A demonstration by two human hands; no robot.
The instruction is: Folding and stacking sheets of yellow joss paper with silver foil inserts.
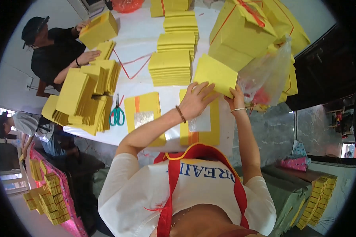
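Note:
A yellow folded paper packet (pixel 215 74) is tilted over the near part of the table. My right hand (pixel 236 97) grips its lower right corner between thumb and fingers. Across its lower left edge lies my left hand (pixel 198 100), with the fingers spread and stretched out. Below that hand, a yellow sheet (pixel 214 132) with a silver patch and an orange strip rests on the table. A similar yellow sheet (pixel 156 104) lies to its left. Green-handled scissors (pixel 117 116) sit further left.
Stacks of yellow packets (pixel 170 67) run up the middle of the white table (pixel 136 43). Large yellow bundles (pixel 241 37) and a clear plastic bag (pixel 271 73) crowd the right. At left, a person in black (pixel 53 49) handles a yellow block beside more stacks (pixel 77 93).

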